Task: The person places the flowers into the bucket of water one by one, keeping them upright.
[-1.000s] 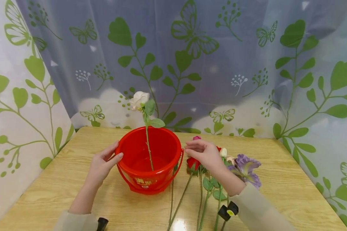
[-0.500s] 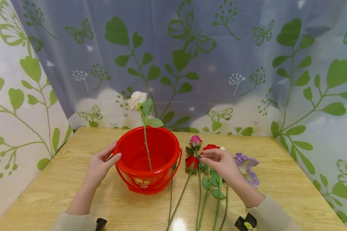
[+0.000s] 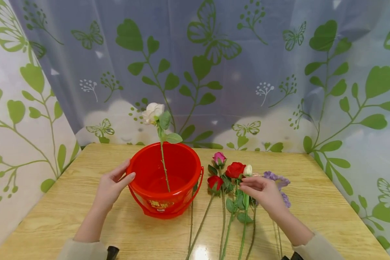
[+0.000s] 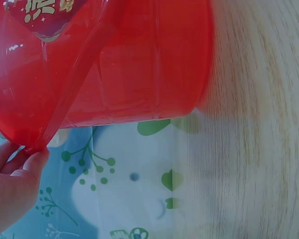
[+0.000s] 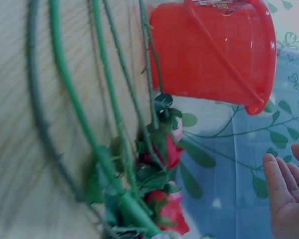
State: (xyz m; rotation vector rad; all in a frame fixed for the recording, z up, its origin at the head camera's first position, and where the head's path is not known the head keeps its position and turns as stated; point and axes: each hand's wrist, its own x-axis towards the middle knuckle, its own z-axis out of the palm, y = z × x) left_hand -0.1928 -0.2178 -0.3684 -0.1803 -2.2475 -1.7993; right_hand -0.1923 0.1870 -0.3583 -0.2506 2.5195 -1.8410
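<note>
My left hand (image 3: 112, 186) grips the rim of a red plastic bucket (image 3: 143, 196) at its left side. In the left wrist view, thumb and fingers (image 4: 36, 162) pinch the rim where the handle joins. A white rose (image 3: 154, 112) stands in the bucket, its stem leaning on the inside. My right hand (image 3: 263, 193) holds nothing and hovers over flowers lying right of the bucket, fingers extended. Beneath and beside it are a red rose (image 3: 235, 169), a white bud (image 3: 248, 170) and a purple flower (image 3: 284, 180), partly hidden by the hand.
Another red rose (image 3: 215, 183) and a pink rose (image 3: 219, 158) lie between the bucket and my right hand. Several stems (image 3: 222, 225) point toward the front edge of the wooden table (image 3: 149, 238). A patterned curtain (image 3: 195, 90) hangs behind and at both sides.
My right hand has moved away from the bucket, rightward over the flowers, uncovering the pink and red roses. The left hand stays on the rim; the whole view shifts slightly left.
</note>
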